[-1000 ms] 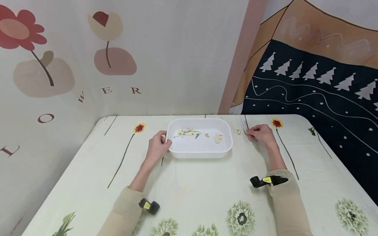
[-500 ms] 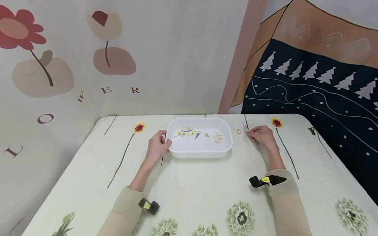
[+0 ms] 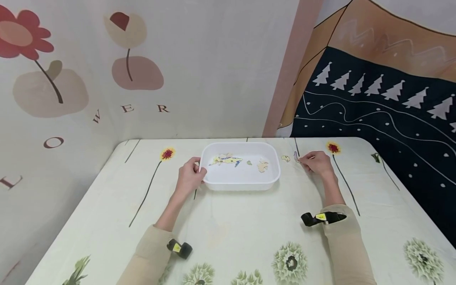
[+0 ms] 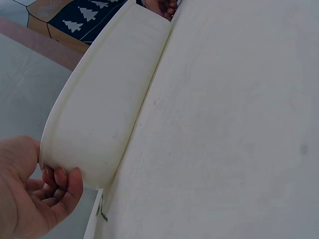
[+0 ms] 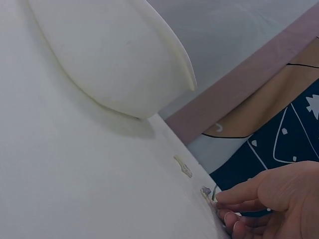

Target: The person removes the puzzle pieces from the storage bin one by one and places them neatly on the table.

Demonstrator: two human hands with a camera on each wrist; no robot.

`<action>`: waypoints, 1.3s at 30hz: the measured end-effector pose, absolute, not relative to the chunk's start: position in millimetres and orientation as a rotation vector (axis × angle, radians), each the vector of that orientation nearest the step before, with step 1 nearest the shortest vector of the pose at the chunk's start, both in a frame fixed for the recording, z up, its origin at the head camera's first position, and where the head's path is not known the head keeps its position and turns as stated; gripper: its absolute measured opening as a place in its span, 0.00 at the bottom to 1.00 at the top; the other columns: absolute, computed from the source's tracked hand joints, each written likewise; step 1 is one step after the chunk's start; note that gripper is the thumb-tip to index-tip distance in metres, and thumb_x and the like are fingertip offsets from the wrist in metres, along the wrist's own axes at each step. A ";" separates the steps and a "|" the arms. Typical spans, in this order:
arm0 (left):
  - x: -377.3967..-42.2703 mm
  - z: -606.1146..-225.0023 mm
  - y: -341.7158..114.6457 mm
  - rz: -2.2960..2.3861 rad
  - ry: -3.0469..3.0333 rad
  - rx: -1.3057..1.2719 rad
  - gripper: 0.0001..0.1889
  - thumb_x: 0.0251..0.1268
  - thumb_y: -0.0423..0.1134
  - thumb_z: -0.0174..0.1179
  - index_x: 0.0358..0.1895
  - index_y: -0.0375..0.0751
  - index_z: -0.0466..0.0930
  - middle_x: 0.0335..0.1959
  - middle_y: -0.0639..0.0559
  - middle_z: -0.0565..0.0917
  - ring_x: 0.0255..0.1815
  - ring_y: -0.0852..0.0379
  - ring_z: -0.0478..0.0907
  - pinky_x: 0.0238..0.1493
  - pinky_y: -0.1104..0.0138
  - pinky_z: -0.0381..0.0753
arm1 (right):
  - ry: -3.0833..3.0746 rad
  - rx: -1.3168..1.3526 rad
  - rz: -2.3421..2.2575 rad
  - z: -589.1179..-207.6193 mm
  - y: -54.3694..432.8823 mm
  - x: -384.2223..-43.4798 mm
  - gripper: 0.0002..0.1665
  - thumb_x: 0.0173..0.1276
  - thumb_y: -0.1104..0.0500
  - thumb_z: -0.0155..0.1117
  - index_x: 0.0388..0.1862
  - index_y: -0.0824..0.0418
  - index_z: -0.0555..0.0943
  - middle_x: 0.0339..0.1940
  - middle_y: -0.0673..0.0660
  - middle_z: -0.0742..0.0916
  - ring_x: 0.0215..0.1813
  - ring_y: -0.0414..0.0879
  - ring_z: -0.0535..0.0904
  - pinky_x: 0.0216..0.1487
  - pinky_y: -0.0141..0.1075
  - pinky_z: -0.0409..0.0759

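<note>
The table carries a pale cloth (image 3: 221,221), printed along its near part with green dandelion-like blossoms (image 3: 290,257). Two beige sleeves (image 3: 350,245) extend over this zone, each with a black wrist camera (image 3: 323,218) at the cuff. Farther in, a white rectangular tray (image 3: 242,186) rests near the table's back edge. The left hand (image 3: 189,176) grips the tray's left rim between thumb and curled fingers. To the tray's right, the right hand (image 3: 317,162) pinches a small purple-tinted piece (image 3: 295,155) in its fingertips, at the cloth; a yellowish piece (image 3: 285,158) lies between it and the tray. Behind the table stands a light backdrop (image 3: 213,99) with flower motifs and letters; at the right, a dark panel (image 3: 356,103) bears white trees below a brown area. Only the head view shows the tray interior: a yellow-and-blue assembly (image 3: 229,160) at left, a small olive piece (image 3: 249,162) at centre and a tan piece (image 3: 263,166) at right. The left wrist view shows the left fingertips against the outer wall; the right wrist view shows the tray's shadow.
</note>
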State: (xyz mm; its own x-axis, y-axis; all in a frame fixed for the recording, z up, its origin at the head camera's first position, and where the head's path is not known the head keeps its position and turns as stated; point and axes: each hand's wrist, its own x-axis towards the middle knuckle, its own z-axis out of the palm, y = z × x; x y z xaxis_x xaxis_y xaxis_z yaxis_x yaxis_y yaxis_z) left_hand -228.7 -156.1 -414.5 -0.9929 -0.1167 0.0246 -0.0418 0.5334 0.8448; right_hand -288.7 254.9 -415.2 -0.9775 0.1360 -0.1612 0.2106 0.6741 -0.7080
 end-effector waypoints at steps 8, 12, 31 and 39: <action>-228.5 -415.1 -155.7 -1.476 -2.677 0.132 0.22 0.69 0.31 0.56 0.66 0.31 0.73 0.31 0.47 0.72 0.26 0.55 0.72 0.27 0.69 0.81 | 2.794 0.284 -1.189 -413.8 256.0 -287.3 0.21 0.72 0.54 0.60 0.52 0.71 0.82 0.30 0.55 0.82 0.32 0.45 0.75 0.34 0.34 0.73; -228.7 -414.9 -155.7 -1.482 -2.677 0.133 0.22 0.69 0.31 0.56 0.66 0.31 0.73 0.31 0.46 0.72 0.27 0.55 0.72 0.27 0.69 0.81 | 2.812 0.290 -1.195 -412.2 256.7 -286.1 0.22 0.73 0.54 0.58 0.54 0.70 0.81 0.40 0.60 0.82 0.36 0.47 0.75 0.37 0.34 0.74; -228.6 -413.2 -156.2 -1.483 -2.677 0.117 0.22 0.68 0.30 0.56 0.65 0.30 0.73 0.30 0.46 0.72 0.26 0.55 0.73 0.26 0.70 0.81 | 2.940 0.148 -1.363 -384.4 236.5 -283.9 0.20 0.74 0.56 0.58 0.57 0.69 0.80 0.52 0.67 0.82 0.53 0.58 0.75 0.45 0.37 0.75; -228.5 -413.8 -155.6 -1.472 -2.679 0.125 0.22 0.68 0.30 0.56 0.65 0.30 0.73 0.30 0.46 0.72 0.26 0.55 0.73 0.26 0.69 0.81 | 2.957 0.045 -1.446 -372.4 218.5 -278.1 0.18 0.75 0.57 0.58 0.57 0.68 0.79 0.52 0.67 0.82 0.56 0.59 0.76 0.54 0.43 0.77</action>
State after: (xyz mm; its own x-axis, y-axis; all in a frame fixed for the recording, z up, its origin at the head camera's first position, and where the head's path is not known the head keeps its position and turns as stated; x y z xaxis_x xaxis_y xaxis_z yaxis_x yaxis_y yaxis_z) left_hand -228.5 -155.6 -413.8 -0.9933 -0.1110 0.0326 -0.0319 0.5345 0.8446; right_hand -278.1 218.5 -372.4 -0.9884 0.0899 0.1223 -0.0413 0.6159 -0.7867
